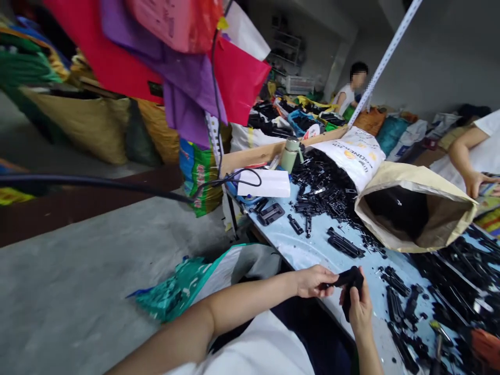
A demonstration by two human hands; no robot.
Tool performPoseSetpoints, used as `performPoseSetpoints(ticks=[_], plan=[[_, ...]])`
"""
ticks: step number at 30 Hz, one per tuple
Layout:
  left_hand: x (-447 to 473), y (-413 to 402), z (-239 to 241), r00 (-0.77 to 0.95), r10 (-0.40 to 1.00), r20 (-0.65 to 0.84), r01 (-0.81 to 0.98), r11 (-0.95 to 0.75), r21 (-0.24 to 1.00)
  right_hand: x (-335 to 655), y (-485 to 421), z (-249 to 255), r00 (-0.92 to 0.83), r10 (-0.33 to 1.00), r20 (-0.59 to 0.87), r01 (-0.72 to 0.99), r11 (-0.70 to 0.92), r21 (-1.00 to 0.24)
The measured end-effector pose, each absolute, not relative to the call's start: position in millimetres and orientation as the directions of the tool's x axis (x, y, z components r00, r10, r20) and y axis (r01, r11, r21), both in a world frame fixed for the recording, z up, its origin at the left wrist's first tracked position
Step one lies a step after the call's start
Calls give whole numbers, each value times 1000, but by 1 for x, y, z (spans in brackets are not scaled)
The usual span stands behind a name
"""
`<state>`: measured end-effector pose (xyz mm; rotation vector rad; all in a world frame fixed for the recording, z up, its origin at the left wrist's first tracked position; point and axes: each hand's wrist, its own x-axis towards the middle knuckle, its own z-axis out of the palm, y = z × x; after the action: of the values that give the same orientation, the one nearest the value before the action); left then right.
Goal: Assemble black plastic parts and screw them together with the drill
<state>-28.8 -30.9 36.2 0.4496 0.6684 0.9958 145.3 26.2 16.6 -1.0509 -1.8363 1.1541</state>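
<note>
My left hand (312,281) and my right hand (358,307) meet over the near edge of a light blue table (308,250). Both are closed on the same black plastic part (350,278), the left pinching its left end, the right wrapped around it from below. More black plastic parts (398,302) lie on the table just right of my hands. A large heap of black parts (324,187) sits farther back.
An open tan paper sack (414,208) lies on its side on the table, with a white sack (357,153) behind it. Another person's hand (474,182) rests at the right edge; a further person sits at the back. Coloured bags hang overhead at the left.
</note>
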Motion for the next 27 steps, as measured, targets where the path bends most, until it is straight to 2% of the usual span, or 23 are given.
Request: performPoseSetpoints(ticks=[5,9,11,15,18,19,20,22,24,26,27], plan=[[-43,-32,37,403,863,-303,-493,484,723,160,22,19,-495,863,103,339,301,-892],[-35,-30,39,402,863,-306,-439,475,762,156,17,21,-379,913,152,352,294,-889],[-25,-33,36,430,856,-287,-431,473,768,150,14,22,-324,929,177,322,284,-903],[-8,-32,27,431,873,-229,-455,430,780,133,15,28,-195,962,189,150,220,-964],[-20,-5,29,435,852,-289,-275,432,859,125,20,30,-190,980,57,109,79,-991],[-32,12,35,390,858,-333,-174,424,889,125,22,29,-214,977,-14,127,14,-992],[-48,31,43,246,906,-345,-92,377,922,126,24,27,-229,970,-77,153,-42,-987],[-89,72,65,-171,955,-243,54,255,965,134,27,20,-217,963,-158,204,-113,-972],[-138,109,94,-480,865,-149,119,233,965,144,29,13,-173,962,-210,230,-168,-959],[-186,134,124,-674,730,-116,129,270,954,154,30,7,-135,957,-256,223,-222,-949],[-207,141,137,-747,663,-44,175,260,950,158,30,6,-119,955,-273,212,-244,-946]])
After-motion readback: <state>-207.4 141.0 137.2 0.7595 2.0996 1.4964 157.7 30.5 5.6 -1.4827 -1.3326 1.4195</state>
